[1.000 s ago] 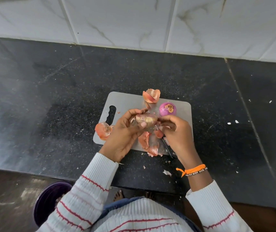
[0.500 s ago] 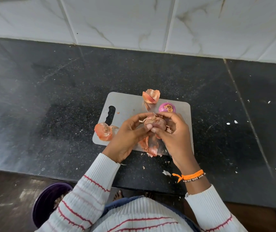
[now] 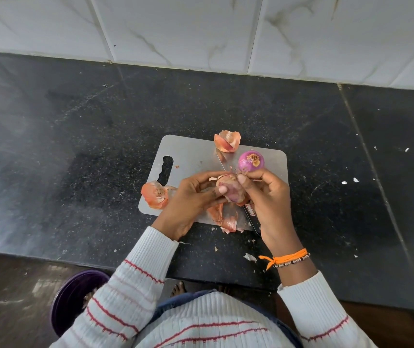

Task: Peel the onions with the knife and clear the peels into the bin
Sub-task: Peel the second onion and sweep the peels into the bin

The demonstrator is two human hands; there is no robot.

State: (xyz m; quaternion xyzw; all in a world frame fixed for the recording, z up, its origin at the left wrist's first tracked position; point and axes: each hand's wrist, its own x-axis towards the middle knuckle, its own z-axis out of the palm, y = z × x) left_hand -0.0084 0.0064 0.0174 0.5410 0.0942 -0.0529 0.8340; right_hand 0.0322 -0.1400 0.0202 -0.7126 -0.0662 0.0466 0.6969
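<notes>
Onion point(image 3: 231, 190) half out of its dry skin sits above the near part of the cutting board point(image 3: 191, 156), held up between both hands. The left hand point(image 3: 191, 199) grips it from the left, the fingers curled round its far side and the thumb pressed flat on its near face. The right hand point(image 3: 268, 194) comes in from the right, its fingers point(image 3: 241, 179) pinching at the top of the onion where a loose flake of papery skin sticks up; the remaining fingers on that hand are curled toward the palm. Whether they also hold something cannot be told.

Just beyond the right hand, a second onion point(image 3: 251, 160), already peeled and purple with its root end facing up, rests on the board near the far right corner. Below the hands a knife point(image 3: 252, 216) lies on the board, its handle pointing toward the person and mostly hidden by the right wrist; its blade can be traced under the hands toward the far edge.

Peels lie in three places: one curled piece point(image 3: 226, 141) at the board's far edge, one point(image 3: 154, 195) at the near left corner partly off the board, and a heap point(image 3: 226, 217) directly beneath the held onion. Small flakes are scattered on the dark surface point(image 3: 75, 146) round the board.

A purple bin point(image 3: 73, 295) stands on the floor at lower left, partly hidden by the left striped sleeve point(image 3: 130, 280). An orange thread band point(image 3: 286, 258) circles the right wrist.
</notes>
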